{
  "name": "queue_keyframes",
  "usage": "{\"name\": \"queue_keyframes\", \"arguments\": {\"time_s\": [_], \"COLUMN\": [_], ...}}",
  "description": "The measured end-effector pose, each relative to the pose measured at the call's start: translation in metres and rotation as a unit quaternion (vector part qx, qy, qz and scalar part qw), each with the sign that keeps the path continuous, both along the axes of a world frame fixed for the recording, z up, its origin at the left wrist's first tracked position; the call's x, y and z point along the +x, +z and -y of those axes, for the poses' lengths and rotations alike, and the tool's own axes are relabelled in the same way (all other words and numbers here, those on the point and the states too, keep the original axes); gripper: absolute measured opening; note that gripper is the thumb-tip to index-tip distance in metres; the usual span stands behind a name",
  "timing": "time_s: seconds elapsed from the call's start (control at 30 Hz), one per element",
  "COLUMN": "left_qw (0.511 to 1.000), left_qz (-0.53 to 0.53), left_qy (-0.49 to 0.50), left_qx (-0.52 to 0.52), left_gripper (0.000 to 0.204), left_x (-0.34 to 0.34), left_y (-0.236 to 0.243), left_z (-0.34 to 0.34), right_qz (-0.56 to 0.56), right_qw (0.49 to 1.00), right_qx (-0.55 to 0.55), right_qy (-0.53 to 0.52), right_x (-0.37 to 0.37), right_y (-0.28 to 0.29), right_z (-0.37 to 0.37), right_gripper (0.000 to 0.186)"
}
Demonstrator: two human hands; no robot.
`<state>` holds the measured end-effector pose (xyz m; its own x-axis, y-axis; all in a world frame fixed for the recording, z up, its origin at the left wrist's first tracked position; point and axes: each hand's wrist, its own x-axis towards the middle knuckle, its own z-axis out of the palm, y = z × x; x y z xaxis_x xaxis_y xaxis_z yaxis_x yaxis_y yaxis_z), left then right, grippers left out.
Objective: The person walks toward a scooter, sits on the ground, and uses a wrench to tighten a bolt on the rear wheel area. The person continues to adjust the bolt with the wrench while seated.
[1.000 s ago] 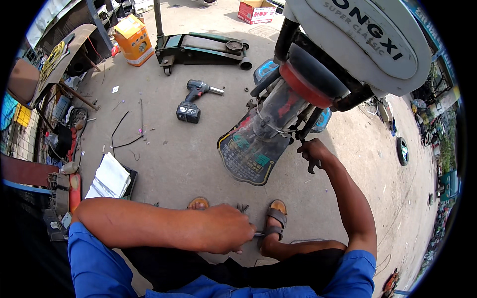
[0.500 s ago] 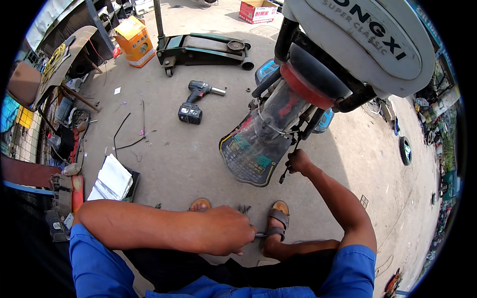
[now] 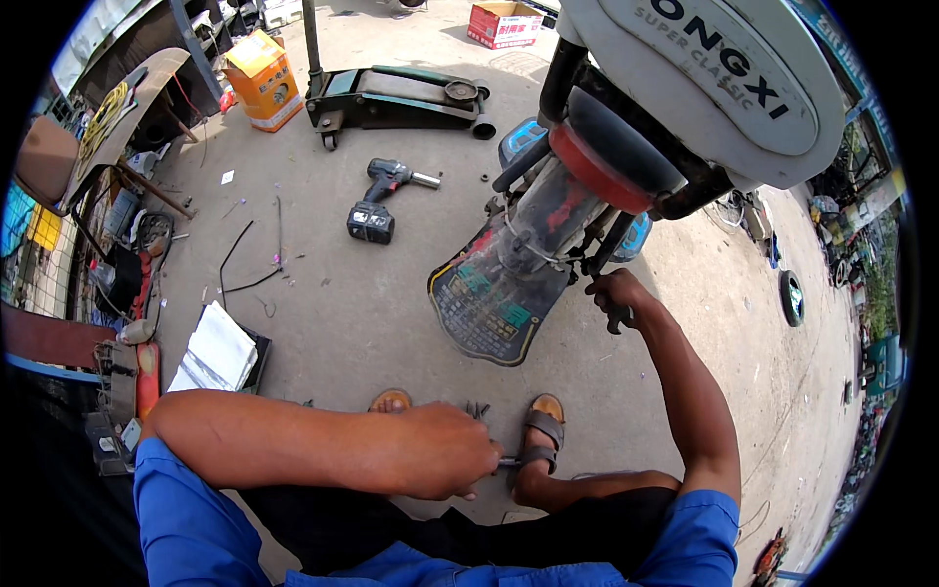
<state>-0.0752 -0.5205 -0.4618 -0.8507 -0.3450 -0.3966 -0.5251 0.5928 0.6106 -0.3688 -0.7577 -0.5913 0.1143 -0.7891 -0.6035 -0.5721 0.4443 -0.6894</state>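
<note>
Two hands work below us: our left hand [image 3: 445, 450] closes around a small metal tool [image 3: 509, 460] near our sandalled feet, while our right hand [image 3: 616, 293] grips a dark tool against the scooter's [image 3: 587, 196] frame. Beyond, a cordless drill [image 3: 381, 201] and floor jack [image 3: 396, 93] lie on concrete.

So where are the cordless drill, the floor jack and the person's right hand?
cordless drill [image 3: 380, 201], head view, on its dark body.
floor jack [image 3: 396, 95], head view, on its green frame.
right hand [image 3: 616, 296], head view, on its back.
</note>
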Motion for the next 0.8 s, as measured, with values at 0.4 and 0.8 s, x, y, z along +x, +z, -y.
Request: {"name": "queue_keyframes", "arguments": {"time_s": [0.4,0.8], "left_qw": [1.000,1.000], "left_qz": [0.003,-0.019], "left_qy": [-0.004,-0.001], "left_qx": [0.003,-0.008], "left_gripper": [0.060,0.058], "left_x": [0.001,0.002], "left_y": [-0.003,-0.006], "left_z": [0.001,-0.001], "right_qz": [-0.024,-0.070], "right_qw": [0.999,0.995], "right_qx": [0.002,-0.005], "right_qy": [0.030,0.071], "right_x": [0.015,-0.010], "right_y": [-0.085,-0.044], "right_z": [-0.028,-0.021], "right_gripper": [0.026,0.021]}}
